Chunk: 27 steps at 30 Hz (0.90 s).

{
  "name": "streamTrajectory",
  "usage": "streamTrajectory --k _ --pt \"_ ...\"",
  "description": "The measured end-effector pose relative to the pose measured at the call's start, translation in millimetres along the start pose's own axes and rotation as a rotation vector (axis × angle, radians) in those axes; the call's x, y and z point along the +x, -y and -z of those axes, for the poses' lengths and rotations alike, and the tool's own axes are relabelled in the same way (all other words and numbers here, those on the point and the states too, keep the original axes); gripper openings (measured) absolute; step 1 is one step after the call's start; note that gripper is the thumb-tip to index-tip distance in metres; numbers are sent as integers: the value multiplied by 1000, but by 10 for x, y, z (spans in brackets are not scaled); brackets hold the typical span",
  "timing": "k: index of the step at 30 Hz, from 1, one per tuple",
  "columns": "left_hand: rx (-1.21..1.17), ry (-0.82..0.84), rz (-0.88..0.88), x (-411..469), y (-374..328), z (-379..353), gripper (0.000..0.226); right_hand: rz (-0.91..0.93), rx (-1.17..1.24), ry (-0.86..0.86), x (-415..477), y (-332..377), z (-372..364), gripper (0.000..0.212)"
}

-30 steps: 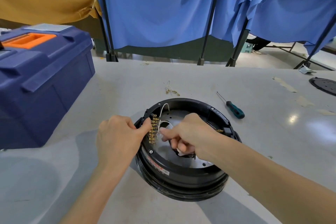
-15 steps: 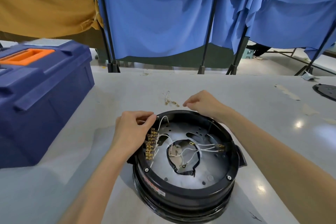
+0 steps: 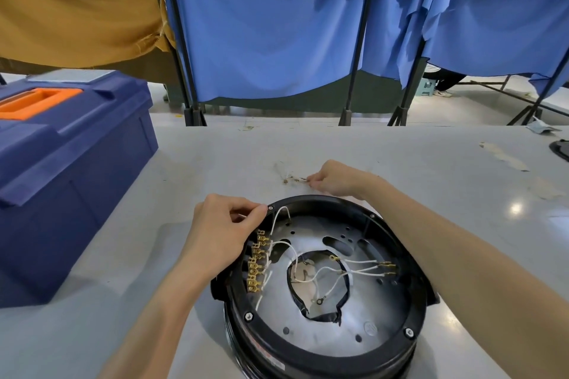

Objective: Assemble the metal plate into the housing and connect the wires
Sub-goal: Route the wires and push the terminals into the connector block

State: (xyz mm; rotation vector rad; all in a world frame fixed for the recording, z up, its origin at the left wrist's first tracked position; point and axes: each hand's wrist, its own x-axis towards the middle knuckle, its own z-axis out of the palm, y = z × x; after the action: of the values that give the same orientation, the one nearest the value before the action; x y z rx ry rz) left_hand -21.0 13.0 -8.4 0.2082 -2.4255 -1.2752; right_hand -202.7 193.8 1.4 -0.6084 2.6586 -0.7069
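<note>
Silver metal plate sits in round black housing, white wires mostly loose (left hand pinches one, right hand pinches mid-frame wire scrap).

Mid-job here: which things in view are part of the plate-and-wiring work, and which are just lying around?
In the job: housing, plate inside it, white wires, brass terminals, loose wires on the table pinched by the right hand, left hand at the housing rim.
Lying about: toolbox, black disc at the table's right edge, tape scraps.
</note>
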Motion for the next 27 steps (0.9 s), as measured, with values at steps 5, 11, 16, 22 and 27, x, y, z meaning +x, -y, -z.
streamTrajectory --k 5,11,16,22,27 --pt "-12 0 -1 -16 -20 6 15 73 -79 -240 -100 -55 11 21" --pt "-22 6 7 -27 -48 12 18 128 191 -407 -371 -60 145 16" --pt "-22 -27 9 -45 -124 10 35 254 504 -436 -718 96 251 14" --pt "-90 -78 -107 -60 -305 30 80 383 574 -323 -1073 224 186 10" --pt "-157 -75 -121 -113 -411 44 17 397 572 -360 -1149 308 115 13"
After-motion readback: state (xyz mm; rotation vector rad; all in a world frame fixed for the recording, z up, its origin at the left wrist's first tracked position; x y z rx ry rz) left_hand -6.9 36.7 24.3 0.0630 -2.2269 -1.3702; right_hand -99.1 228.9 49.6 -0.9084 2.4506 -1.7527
